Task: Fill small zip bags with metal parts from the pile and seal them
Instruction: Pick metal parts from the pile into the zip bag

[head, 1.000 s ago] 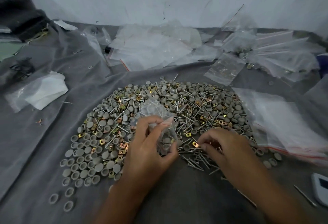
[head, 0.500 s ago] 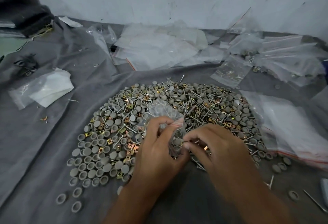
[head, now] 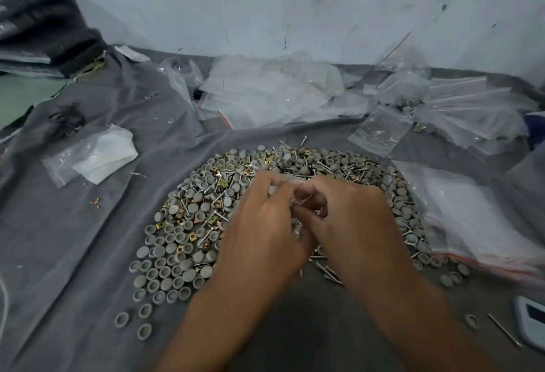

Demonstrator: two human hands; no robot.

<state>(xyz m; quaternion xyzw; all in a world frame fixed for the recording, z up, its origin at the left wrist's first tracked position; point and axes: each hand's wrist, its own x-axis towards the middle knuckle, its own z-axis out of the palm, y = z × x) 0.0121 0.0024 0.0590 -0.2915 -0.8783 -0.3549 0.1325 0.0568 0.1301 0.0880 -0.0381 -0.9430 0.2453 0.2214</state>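
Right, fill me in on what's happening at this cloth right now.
A person is bagging hardware. Both hands, left hand and right hand, meet over the pile of parts and pinch a small clear zip bag between their fingertips. Whether it is being filled or sealed is hidden by the fingers. The pile holds grey caps, nails and brass-coloured square pieces, spread on a grey cloth. More clear bags lie behind the pile.

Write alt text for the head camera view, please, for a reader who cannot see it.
The left hand and right hand together pinch a small clear bag above a pile of grey caps, nails and brass clips on a grey cloth. More bags lie behind by a pale wall.
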